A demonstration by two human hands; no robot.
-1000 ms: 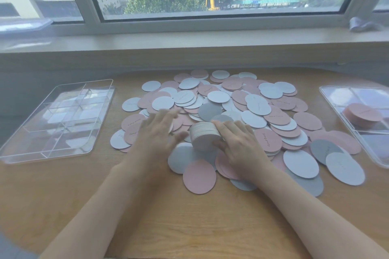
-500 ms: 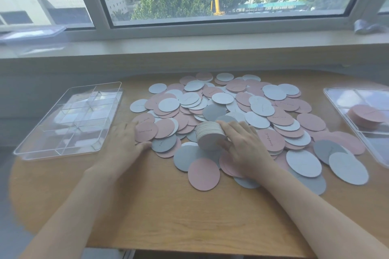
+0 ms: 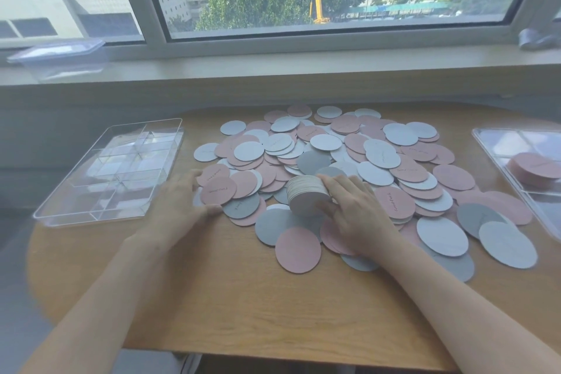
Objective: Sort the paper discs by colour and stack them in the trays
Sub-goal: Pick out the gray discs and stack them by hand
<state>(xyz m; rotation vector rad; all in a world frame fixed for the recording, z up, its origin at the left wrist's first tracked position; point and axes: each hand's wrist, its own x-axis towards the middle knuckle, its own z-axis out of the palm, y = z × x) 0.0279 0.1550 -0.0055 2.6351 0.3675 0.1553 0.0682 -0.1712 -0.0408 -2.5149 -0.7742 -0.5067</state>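
Head view, near to far. Wooden desk (image 3: 212, 297) bare at the near edge, two forearms reaching in. Right hand (image 3: 355, 212) curled round a stack of pale discs (image 3: 306, 194) held on edge at the near side of the pile, fingers over its top, thumb against its face. Left hand (image 3: 179, 206) at the pile's left edge, fingers and thumb spread beside a pink disc (image 3: 218, 191); grip on it not clear. Loose pink, white and grey paper discs (image 3: 379, 155) overlapping across the middle of the desk. Clear divided tray (image 3: 109, 167) at left, apart from the pile. Second clear tray (image 3: 491, 143) at right, with a stack of pink discs (image 3: 537, 167) inside. Clear lidded box (image 3: 57, 58) on the far windowsill, left.
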